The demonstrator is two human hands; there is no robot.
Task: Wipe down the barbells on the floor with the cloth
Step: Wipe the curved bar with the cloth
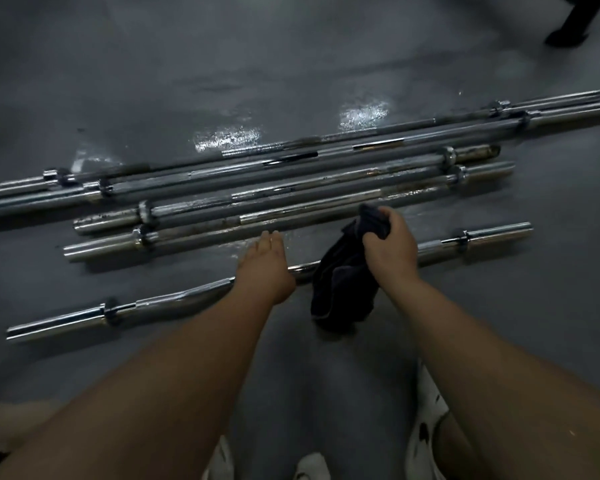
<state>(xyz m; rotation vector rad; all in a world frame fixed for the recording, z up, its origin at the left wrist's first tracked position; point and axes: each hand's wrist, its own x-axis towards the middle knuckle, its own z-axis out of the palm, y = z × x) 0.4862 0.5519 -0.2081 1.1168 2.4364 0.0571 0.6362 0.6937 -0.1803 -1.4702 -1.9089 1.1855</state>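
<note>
Several chrome barbells lie side by side on the dark grey floor. The nearest is a curl bar (174, 299) with a wavy shaft, running from lower left to upper right. My right hand (390, 249) grips a dark cloth (343, 289) that hangs down over the curl bar's middle. My left hand (265, 268) reaches forward with straight fingers over the curl bar, its fingertips close to the straight bar (201, 230) behind it. That bar and the one beyond it (291, 199) show rust patches. Two longer bars (326, 157) lie farthest back.
Wet, shiny patches (227, 138) mark the floor behind the bars. A dark leg of some equipment (568, 32) stands at the top right. My white shoes (312, 467) show at the bottom edge.
</note>
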